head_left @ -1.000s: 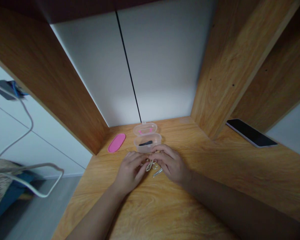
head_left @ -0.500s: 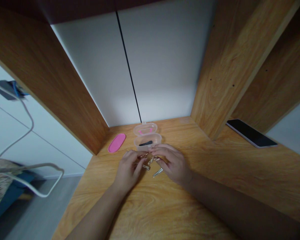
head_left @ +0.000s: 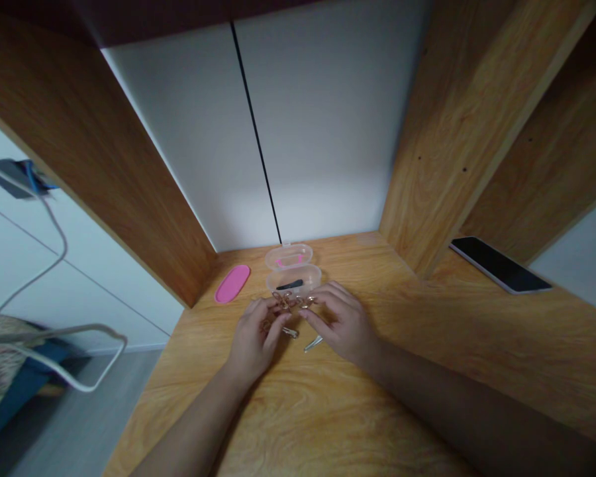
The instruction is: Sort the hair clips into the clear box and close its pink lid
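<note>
- The left hand (head_left: 252,336), in front of the clear plastic box (head_left: 311,277) and a little to its left, was curled, its thumb and fingers pinching a rose-gold openwork piece (head_left: 283,300).
- The right hand (head_left: 346,324), in front of the box and to its right, was bent inward, with a gold-toned openwork piece (head_left: 305,303) gripped at its fingertips.
- Both pieces were raised side by side at the near edge of the box; whether they touched or were joined could not be told.
- A small metal clip (head_left: 291,332) jutted out by the left thumb, nearer the wearer than the box; whether it was held or lay loose was unclear.
- A silver clip (head_left: 313,344) lay in front of the box, by the right hand, partly hidden by it.
- Inside the box was a black clip (head_left: 289,285).
- The box's lid (head_left: 289,254) was swung back behind it, with pink marks showing there.
- A pink oval pad (head_left: 232,284) lay flat to the left of the box.
- A dark-screened phone (head_left: 499,264) lay well to the right of the box, on the same wood-grain worktop (head_left: 302,417).
</note>
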